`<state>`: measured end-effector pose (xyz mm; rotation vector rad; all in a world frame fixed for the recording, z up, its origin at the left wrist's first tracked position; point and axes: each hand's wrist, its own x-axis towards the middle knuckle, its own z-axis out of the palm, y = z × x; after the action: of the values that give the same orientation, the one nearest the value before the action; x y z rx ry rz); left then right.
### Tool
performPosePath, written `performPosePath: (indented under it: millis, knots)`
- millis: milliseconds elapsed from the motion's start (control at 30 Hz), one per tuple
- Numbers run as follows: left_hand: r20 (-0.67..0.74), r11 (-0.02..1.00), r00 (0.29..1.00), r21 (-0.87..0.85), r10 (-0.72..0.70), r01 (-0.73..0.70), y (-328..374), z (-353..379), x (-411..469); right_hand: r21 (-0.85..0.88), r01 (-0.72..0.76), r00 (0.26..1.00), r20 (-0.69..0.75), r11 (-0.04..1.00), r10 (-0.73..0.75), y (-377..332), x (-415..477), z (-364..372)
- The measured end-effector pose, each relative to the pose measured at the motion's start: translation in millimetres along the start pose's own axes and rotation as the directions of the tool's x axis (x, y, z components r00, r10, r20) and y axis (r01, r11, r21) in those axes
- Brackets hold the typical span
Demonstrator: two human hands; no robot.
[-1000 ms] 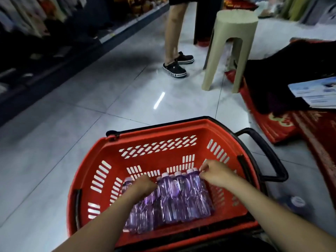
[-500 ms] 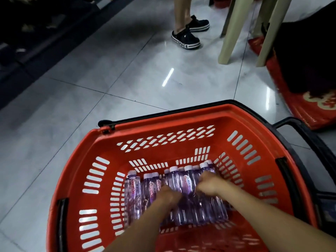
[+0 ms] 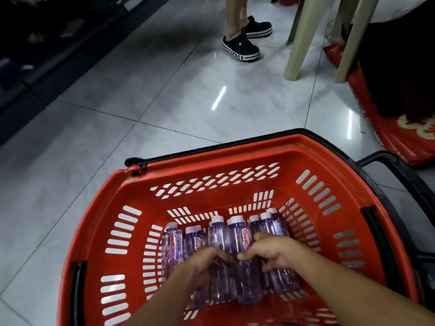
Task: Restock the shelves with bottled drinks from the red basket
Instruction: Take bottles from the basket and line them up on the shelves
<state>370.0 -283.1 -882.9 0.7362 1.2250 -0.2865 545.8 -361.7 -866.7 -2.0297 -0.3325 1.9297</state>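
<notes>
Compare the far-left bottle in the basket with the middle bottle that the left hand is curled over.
The far-left bottle shows red lettering; the middle bottle shows none. The far-left bottle lies by the left wall of the red basket; the middle bottle lies mid-row, under curled fingers of the left hand. Both are purple-tinted, white-capped, caps pointing away from the person.

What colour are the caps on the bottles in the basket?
White: the caps of the bottles, best in the head view.

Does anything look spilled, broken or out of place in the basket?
Nothing stands out. The bottles lie side by side in the basket, caps on, with no puddle visible. The left hand and right hand hold them.
</notes>
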Motion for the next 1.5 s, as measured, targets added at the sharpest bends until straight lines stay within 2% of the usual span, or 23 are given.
performPosePath:
  millis: [67,167,300,400,500,600,700,800,867,1000,1067,1200,1367,1433,1500]
  knots:
    - [0.043,0.999,0.999,0.03,0.029,-0.03,4.1,-5.1,-10.5,-0.008,0.009,0.999,0.038,1.0,-0.009,-3.1,-7.2,0.8]
    - [0.153,0.991,0.979,0.0,0.134,-0.136,12.7,-2.4,-22.6,-0.114,0.043,0.999,0.022,0.993,-0.04,-11.9,-27.3,-8.6]
    - [0.161,0.937,0.923,-0.087,0.348,-0.338,37.3,17.4,-45.1,-0.042,0.205,0.968,-0.139,0.978,-0.209,-20.4,-75.3,-32.7]
    - [0.231,0.875,0.845,-0.149,0.483,-0.46,62.5,42.9,-76.4,0.049,0.399,0.876,-0.316,0.915,-0.365,-22.9,-132.2,-43.9]
    - [0.386,0.839,0.745,-0.252,0.544,-0.481,85.6,81.1,-123.8,0.102,0.613,0.73,-0.453,0.784,-0.512,-16.9,-202.3,-46.8]
    - [0.464,0.795,0.651,-0.256,0.6,-0.55,96.5,121.8,-158.5,0.11,0.735,0.599,-0.568,0.669,-0.565,2.4,-261.0,-49.1]
    - [0.506,0.75,0.591,-0.19,0.628,-0.634,95.1,168.0,-192.9,0.119,0.806,0.484,-0.696,0.579,-0.531,35.4,-312.6,-55.3]
    - [0.568,0.679,0.465,-0.246,0.679,-0.692,84.5,213.4,-231.6,0.042,0.839,0.347,-0.808,0.543,-0.475,79.1,-362.0,-60.2]
    - [0.612,0.636,0.389,-0.253,0.689,-0.729,73.7,241.4,-255.1,-0.002,0.862,0.265,-0.85,0.506,-0.455,113.8,-392.4,-60.7]
    - [0.695,0.53,0.25,-0.22,0.674,-0.819,41.4,300.1,-301.3,-0.035,0.894,0.152,-0.915,0.447,-0.374,175.1,-446.8,-51.3]
    - [0.725,0.519,0.197,-0.25,0.66,-0.818,21.5,336.8,-321.1,-0.064,0.91,0.075,-0.947,0.411,-0.313,207.7,-474.0,-47.7]
    - [0.768,0.529,0.132,-0.295,0.627,-0.796,-17.6,416.3,-362.2,-0.171,0.906,-0.099,-0.975,0.387,-0.199,274.7,-531.4,-39.7]
    - [0.796,0.549,0.103,-0.311,0.597,-0.775,-83.6,507.4,-400.6,-0.28,0.896,-0.305,-0.952,0.344,0.018,346.6,-579.6,-35.1]
    - [0.806,0.548,0.079,-0.324,0.587,-0.771,-105.2,537.2,-403.2,-0.319,0.873,-0.381,-0.918,0.369,0.107,370.5,-584.0,-36.4]
    - [0.814,0.551,0.058,-0.335,0.577,-0.764,-126.0,564.6,-403.4,-0.304,0.844,-0.419,-0.888,0.441,0.19,393.8,-584.5,-38.2]
